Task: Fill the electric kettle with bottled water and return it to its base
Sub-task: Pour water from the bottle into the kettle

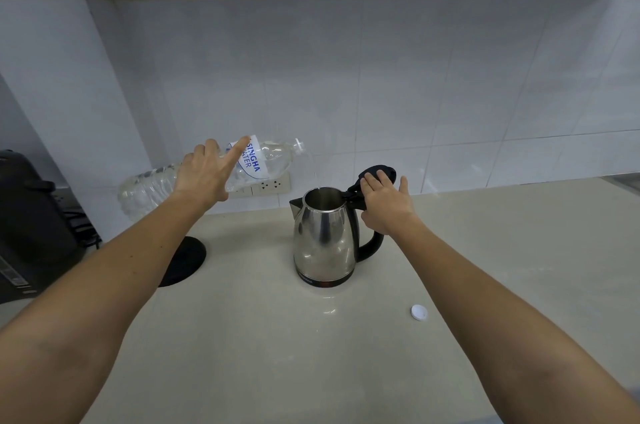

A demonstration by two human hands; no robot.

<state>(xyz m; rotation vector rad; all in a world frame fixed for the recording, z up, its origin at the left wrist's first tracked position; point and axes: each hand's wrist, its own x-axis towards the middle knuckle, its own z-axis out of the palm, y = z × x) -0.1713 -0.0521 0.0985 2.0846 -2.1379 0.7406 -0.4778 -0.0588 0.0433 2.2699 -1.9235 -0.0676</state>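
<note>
The person's left hand [204, 174] is holding a large clear plastic water bottle with a white and blue label [221, 174] tipped nearly on its side above the pale beige bench [242, 337], its open neck pointing right and slightly up towards the kettle. The grip of this hand is wrapped over the middle of the bottle, with the index finger lying stretched along the label. A thin stream of water [316, 177] is falling from the bottle's mouth into the open top of the stainless steel electric kettle with a black handle [323, 236].

The kettle is standing upright on the bench, off its base, spout towards the left and handle towards the right. Its black hinged lid [377, 173] is standing raised behind the opening. The right hand [386, 205] is resting at the top of the handle, fingers spread loosely and reaching onto the lid, thumb beside the handle; the grip is mostly open rather than clenched round anything.

The round black kettle base [183, 261] is lying on the bench to the left, partly hidden by the left forearm and well apart from the kettle. A small white bottle cap [419, 312] is lying on the bench to the right, nearer the person. A white wall socket [270, 185] is showing on the tiled wall behind the bottle, and a dark appliance [31, 215] is sitting at the far left.
</note>
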